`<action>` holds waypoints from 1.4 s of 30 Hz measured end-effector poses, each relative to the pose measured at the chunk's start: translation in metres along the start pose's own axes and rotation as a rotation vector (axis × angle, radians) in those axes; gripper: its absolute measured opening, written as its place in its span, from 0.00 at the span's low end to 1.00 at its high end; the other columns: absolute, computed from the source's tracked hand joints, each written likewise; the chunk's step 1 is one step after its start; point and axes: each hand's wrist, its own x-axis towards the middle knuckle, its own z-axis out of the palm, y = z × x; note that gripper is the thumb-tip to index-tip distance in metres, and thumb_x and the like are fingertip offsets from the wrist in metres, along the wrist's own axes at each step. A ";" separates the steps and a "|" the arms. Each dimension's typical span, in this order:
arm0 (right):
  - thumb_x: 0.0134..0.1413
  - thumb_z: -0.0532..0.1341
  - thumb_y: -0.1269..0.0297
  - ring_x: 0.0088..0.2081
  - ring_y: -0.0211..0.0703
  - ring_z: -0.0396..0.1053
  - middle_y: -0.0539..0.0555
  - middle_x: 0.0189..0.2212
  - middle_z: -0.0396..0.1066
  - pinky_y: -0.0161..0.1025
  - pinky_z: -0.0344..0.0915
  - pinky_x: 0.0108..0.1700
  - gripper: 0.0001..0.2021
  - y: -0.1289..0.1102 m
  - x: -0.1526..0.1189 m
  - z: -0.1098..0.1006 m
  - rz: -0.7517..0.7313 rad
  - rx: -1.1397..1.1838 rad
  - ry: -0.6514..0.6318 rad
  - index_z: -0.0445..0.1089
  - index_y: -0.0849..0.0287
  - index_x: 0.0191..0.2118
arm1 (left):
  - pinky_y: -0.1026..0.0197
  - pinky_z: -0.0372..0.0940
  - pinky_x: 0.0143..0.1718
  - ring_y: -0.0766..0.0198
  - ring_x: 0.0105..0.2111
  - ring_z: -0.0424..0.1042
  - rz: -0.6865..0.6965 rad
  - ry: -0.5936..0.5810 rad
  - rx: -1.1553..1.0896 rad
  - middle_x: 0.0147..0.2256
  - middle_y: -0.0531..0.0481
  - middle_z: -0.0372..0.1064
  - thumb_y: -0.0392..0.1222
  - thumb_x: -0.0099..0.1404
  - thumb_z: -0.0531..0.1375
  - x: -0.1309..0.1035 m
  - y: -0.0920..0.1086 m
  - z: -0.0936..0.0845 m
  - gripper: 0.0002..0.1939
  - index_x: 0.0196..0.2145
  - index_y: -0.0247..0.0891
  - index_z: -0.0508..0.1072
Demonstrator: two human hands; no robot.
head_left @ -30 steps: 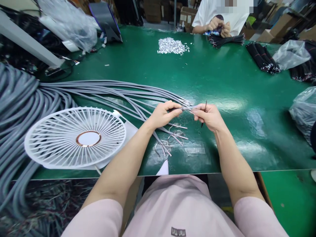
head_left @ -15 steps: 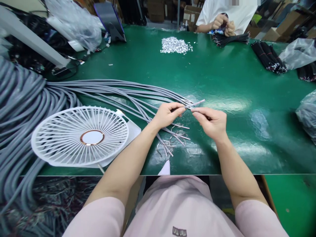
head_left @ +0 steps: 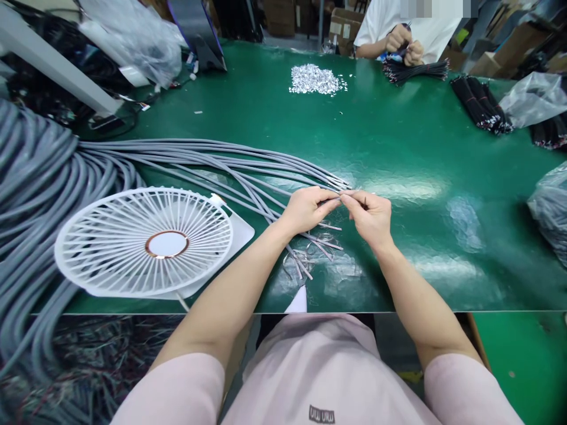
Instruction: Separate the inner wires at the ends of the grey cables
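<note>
My left hand [head_left: 306, 208] pinches a grey cable near its end, thumb and forefinger pressed together. Right against it, my right hand [head_left: 370, 216] has its fingertips closed on the end of the same cable; the tip is mostly hidden by the fingers. Behind the hands, a bundle of grey cables [head_left: 230, 147] runs in from the left, with pale stripped ends [head_left: 339, 182]. Below my left hand, several more cable ends [head_left: 330, 243] lie loose on the table among thin, stringy wire scraps [head_left: 302, 260].
A white fan [head_left: 212, 260] lies left of my arm on the green table [head_left: 398, 136]. Thick coils of cable [head_left: 31, 177] are heaped at the left. Silvery scraps [head_left: 314, 79] form a pile farther back. Across the table a person's hands [head_left: 405, 44] work above black wire bundles [head_left: 416, 69].
My right hand has moved left, up against my left hand. The pale cable end that stuck out above the fingers is now covered. My left hand has shifted slightly right.
</note>
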 end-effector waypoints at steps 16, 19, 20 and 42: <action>0.46 0.70 0.47 0.19 0.31 0.55 0.45 0.21 0.67 0.32 0.52 0.21 0.23 0.012 0.015 -0.012 0.329 0.206 -0.092 0.73 0.57 0.44 | 0.66 0.56 0.24 0.71 0.19 0.60 -0.205 -0.012 -0.554 0.18 0.56 0.63 0.53 0.67 0.57 0.006 0.002 -0.016 0.18 0.36 0.33 0.74; 0.49 0.68 0.49 0.21 0.32 0.58 0.48 0.23 0.70 0.33 0.53 0.23 0.18 0.011 0.009 0.000 0.317 0.199 -0.134 0.75 0.58 0.39 | 0.66 0.55 0.24 0.71 0.19 0.58 -0.176 -0.059 -0.530 0.19 0.56 0.63 0.53 0.67 0.57 0.006 0.005 -0.016 0.18 0.32 0.34 0.73; 0.51 0.66 0.49 0.22 0.33 0.59 0.49 0.24 0.71 0.33 0.54 0.23 0.16 0.010 0.007 0.003 0.296 0.181 -0.117 0.75 0.58 0.36 | 0.66 0.55 0.24 0.71 0.19 0.58 -0.168 -0.075 -0.521 0.19 0.56 0.62 0.53 0.66 0.57 0.006 0.005 -0.016 0.18 0.31 0.34 0.72; 0.68 0.52 0.57 0.42 0.44 0.72 0.56 0.40 0.74 0.45 0.68 0.46 0.18 -0.008 0.013 -0.047 -0.210 -0.347 0.160 0.75 0.50 0.53 | 0.66 0.54 0.23 0.71 0.18 0.57 -0.239 -0.029 -0.625 0.17 0.57 0.60 0.55 0.66 0.59 0.007 0.002 -0.025 0.18 0.32 0.35 0.72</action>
